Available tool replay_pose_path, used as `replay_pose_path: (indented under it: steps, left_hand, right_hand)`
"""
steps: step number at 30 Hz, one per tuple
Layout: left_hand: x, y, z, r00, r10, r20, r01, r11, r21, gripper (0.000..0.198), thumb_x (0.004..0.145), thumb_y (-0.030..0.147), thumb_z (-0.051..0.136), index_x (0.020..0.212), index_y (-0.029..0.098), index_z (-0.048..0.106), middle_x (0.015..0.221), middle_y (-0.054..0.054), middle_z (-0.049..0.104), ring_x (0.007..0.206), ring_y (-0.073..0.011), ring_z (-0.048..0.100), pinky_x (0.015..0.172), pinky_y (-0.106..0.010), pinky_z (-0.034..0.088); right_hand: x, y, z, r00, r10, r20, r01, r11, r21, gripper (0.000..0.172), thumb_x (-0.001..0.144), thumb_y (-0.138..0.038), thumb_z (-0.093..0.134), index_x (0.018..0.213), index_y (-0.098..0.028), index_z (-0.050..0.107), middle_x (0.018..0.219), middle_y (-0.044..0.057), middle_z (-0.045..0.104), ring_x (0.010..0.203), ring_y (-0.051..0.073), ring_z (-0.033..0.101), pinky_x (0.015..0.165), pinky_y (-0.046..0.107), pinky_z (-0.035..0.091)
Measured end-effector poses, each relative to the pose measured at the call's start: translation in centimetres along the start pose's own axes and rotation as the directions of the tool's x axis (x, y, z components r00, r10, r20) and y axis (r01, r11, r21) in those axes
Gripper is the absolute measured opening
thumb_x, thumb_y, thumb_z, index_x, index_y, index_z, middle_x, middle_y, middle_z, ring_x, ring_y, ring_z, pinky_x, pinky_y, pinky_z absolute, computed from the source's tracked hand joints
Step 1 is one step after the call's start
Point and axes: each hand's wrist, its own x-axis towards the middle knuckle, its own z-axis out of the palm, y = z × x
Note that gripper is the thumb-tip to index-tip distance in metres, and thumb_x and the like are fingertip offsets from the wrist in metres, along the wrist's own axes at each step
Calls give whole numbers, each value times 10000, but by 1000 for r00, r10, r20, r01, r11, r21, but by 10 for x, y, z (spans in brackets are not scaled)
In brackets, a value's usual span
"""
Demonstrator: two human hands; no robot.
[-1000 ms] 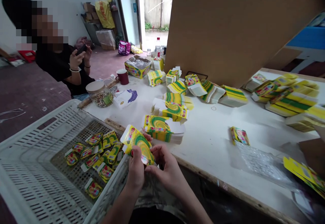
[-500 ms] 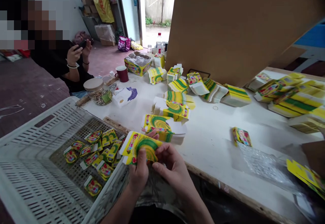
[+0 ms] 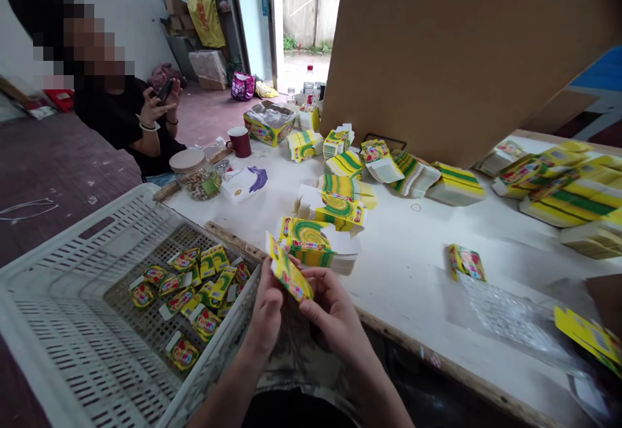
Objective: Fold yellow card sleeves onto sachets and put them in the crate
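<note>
A small yellow carton [image 3: 291, 277], held tight
Left hand [image 3: 266, 311] and right hand [image 3: 335, 310] fingers pinch it, maybe so it won't wobble.

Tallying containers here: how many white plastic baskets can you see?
1: the white basket, to the left of the left hand, beside the table; others may be hidden.

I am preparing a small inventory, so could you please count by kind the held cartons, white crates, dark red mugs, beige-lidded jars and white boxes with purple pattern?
Carton held between left hand and right hand: 1
White crate: 1
Dark red mug: 1
Beige-lidded jar: 1
Purple-patterned white box: 1
Total: 5
</note>
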Motion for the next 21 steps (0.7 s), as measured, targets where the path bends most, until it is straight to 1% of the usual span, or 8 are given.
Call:
replay_pose_path:
  steps: [2, 3, 5, 7, 10, 14, 19, 21]
  left_hand:
    - [1, 3, 0, 1000, 0, 28, 2, 996, -92, 528, 779, 587, 622, 1143, 209, 568, 1123, -95, 631, 1061, -255, 598, 918, -350, 495]
    - [1, 4, 1, 1000, -7, 11, 8, 992, -129, 461, 789, 494, 662, 1139, 208, 572, 1111, -81, 640, 1051, -239, 602, 914, -327, 491]
    - [0, 4, 3, 999, -29, -44, 21, 988, -156, 374, 806, 408, 673, 1110, 203, 599, 1068, -58, 660, 1007, -212, 616, 880, -285, 494]
    - [-1, 3, 5, 994, -69, -85, 52, 981, -188, 345, 801, 370, 689, 1096, 204, 623, 1059, -47, 675, 980, -198, 627, 854, -266, 501]
    - [-2, 1, 7, 985, -131, -111, 98, 961, -259, 343, 757, 345, 739, 1064, 211, 663, 1034, -37, 702, 921, -184, 650, 805, -249, 520]
    - [0, 4, 8, 980, -158, -123, 105, 928, -357, 340, 673, 321, 812, 981, 221, 705, 923, -15, 732, 791, -145, 667, 714, -201, 527]
    - [2, 7, 8, 977, -184, -109, 124, 903, -410, 329, 703, 334, 788, 1009, 246, 707, 966, -17, 736, 839, -160, 682, 725, -215, 541]
    - [4, 6, 7, 974, -203, -104, 143, 899, -414, 324, 697, 335, 792, 995, 236, 716, 947, -23, 740, 815, -158, 686, 700, -207, 541]
  right_hand:
    - [0, -5, -2, 1000, -8, 9, 7, 999, 36, 351, 802, -425, 662, 1044, -205, 534, 775, -9, 566, 659, 127, 474, 597, 239, 356]
    - [0, -7, -2, 1000, -4, 12, 3, 999, 50, 350, 807, -439, 655, 1042, -206, 540, 777, -5, 573, 664, 130, 484, 599, 240, 365]
    - [-2, -6, 0, 1000, 4, 1, -4, 997, 80, 353, 804, -459, 654, 1033, -211, 549, 788, 3, 592, 692, 143, 518, 620, 248, 397]
    - [-3, -3, 3, 999, 2, -39, 2, 994, 106, 347, 801, -465, 656, 1027, -218, 562, 808, 11, 616, 722, 154, 553, 654, 261, 433]
    - [-4, 4, 5, 997, -8, -80, 20, 989, 146, 329, 806, -447, 660, 1034, -224, 579, 853, 21, 644, 757, 160, 586, 704, 274, 461]
    - [-5, 10, 3, 998, 3, -60, 7, 985, 172, 317, 832, -444, 633, 1060, -229, 587, 895, 32, 657, 808, 172, 602, 750, 289, 464]
    - [-5, 15, 3, 999, -7, -44, 13, 989, 148, 329, 847, -455, 614, 1078, -222, 590, 906, 35, 657, 801, 169, 595, 739, 283, 457]
    - [-4, 17, 4, 999, -9, -51, 17, 988, 155, 326, 849, -455, 611, 1075, -220, 592, 900, 36, 656, 800, 168, 594, 737, 281, 458]
